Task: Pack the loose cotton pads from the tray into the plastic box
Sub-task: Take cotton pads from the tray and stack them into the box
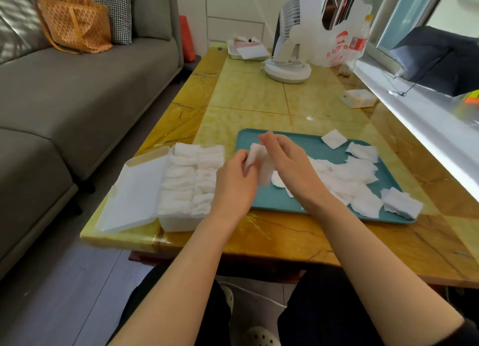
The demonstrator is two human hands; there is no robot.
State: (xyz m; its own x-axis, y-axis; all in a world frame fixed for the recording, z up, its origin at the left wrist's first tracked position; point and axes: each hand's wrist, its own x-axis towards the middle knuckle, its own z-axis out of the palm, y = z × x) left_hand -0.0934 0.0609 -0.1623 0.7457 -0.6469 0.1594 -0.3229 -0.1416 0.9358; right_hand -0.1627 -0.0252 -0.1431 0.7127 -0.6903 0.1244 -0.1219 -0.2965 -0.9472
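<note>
Cotton pads [189,179] filled most of the plastic box [178,222], lid open, at near-left corner of table [259,99]. Just right, left hand [233,182] pinched a small stack [259,156]; right hand [290,164] pressed flat vs its other side, fingers straight. More lay loose on tray [261,203] by near edge. Prob. v. light, soft, squashy: hold stack by flat faces, gently.

Held cotton pads [265,174] blurred; sofa [77,86] cut off at left edge
</note>
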